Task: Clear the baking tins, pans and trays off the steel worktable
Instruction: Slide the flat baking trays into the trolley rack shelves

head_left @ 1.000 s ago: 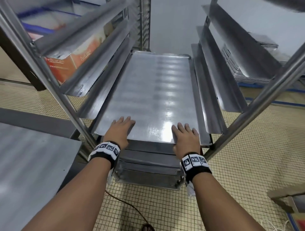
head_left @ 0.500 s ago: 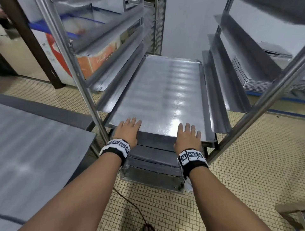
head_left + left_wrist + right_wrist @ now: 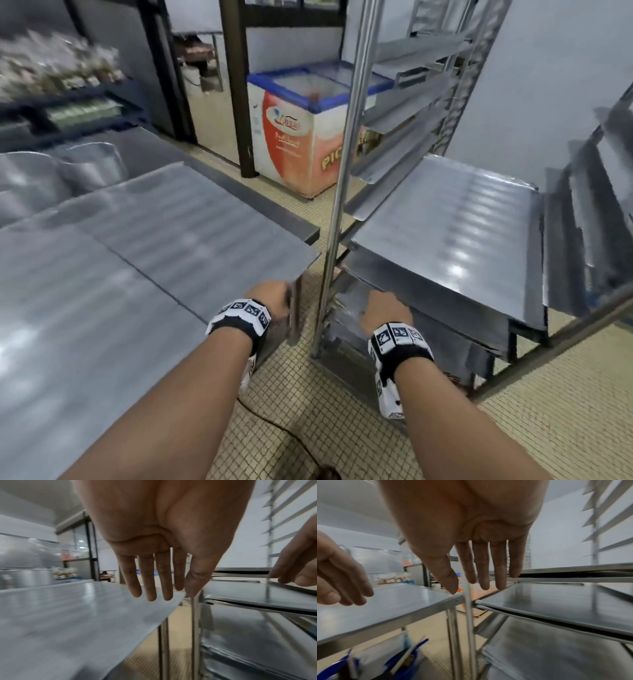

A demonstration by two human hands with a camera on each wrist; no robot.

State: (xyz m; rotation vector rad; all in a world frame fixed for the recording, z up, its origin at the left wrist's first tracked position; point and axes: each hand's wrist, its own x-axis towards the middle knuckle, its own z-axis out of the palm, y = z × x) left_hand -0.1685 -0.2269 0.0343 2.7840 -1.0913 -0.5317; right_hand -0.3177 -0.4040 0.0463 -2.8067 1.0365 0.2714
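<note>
Both hands empty, fingers straight and loosely spread. Left hand (image 3: 270, 301) low centre of the head view, just beside the near right corner of the steel worktable (image 3: 102, 308); seen from its own wrist camera (image 3: 161, 547) hanging over that corner, touching nothing as far as can be told. Right hand (image 3: 383, 313) a little to the right, in front of the rack (image 3: 337, 205) and below its top loaded shelf; fingers in the right wrist view (image 3: 486, 568) extended and apart, holding nothing.

Flat baking tray (image 3: 452, 236) lying on the rack runners in the right half of the head view, level and pushed well in; beneath it more trays (image 3: 428, 329) stacked on lower runners, dark and partly hidden. Upper runners bare.

Worktable filling the left half of the head view. Large flat sheet tray (image 3: 178, 222) resting on it, one corner overhanging the right edge near the rack upright. Behind it, at upper left, round metal tins (image 3: 92, 164), blurred, number not clear.

Judged from this: one stretch of the job done, with several trays already racked; clearly not finished, since the sheet tray and the round tins sit on the worktable. Likely next step, taking hold of the overhanging sheet tray, nearest to both hands. Chest freezer (image 3: 301, 130) at upper centre, no part of the work.
</note>
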